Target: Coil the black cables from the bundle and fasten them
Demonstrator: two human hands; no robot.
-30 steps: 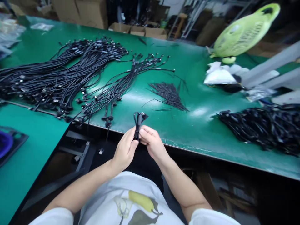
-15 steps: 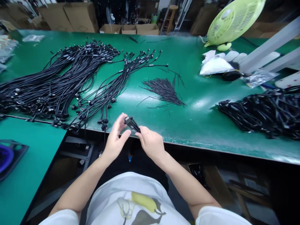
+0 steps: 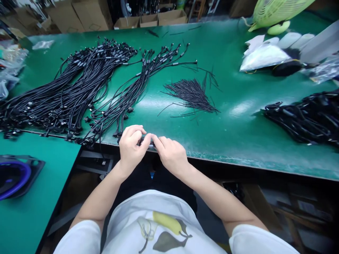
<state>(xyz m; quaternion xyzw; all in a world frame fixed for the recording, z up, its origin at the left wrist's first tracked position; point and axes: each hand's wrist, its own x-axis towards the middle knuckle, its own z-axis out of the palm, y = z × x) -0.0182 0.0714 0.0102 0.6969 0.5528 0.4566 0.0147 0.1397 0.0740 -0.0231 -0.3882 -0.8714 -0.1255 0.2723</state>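
At the table's front edge, my left hand (image 3: 132, 144) and my right hand (image 3: 171, 153) meet with fingertips close together. Both are closed around a folded black cable (image 3: 152, 145), mostly hidden by the fingers; only a bit of its dark and grey surface shows between them. Just beyond my left hand lies a small bunch of black cables (image 3: 132, 86) with connectors at both ends. A fan-shaped pile of thin black ties (image 3: 192, 94) rests on the green tabletop beyond my right hand.
A large heap of black cables (image 3: 82, 81) covers the left. Bundled black cables (image 3: 302, 118) lie at right, near a white bag (image 3: 265, 56) and a yellow-green fan (image 3: 278, 14). A lower green surface (image 3: 39, 211) at left bears a purple-rimmed object (image 3: 26, 176). Cardboard boxes (image 3: 91, 16) stand behind.
My left hand's fingers have closed in over the cable end that showed before, and both hands have come together. The camera view has shifted, moving the table's contents within the picture.
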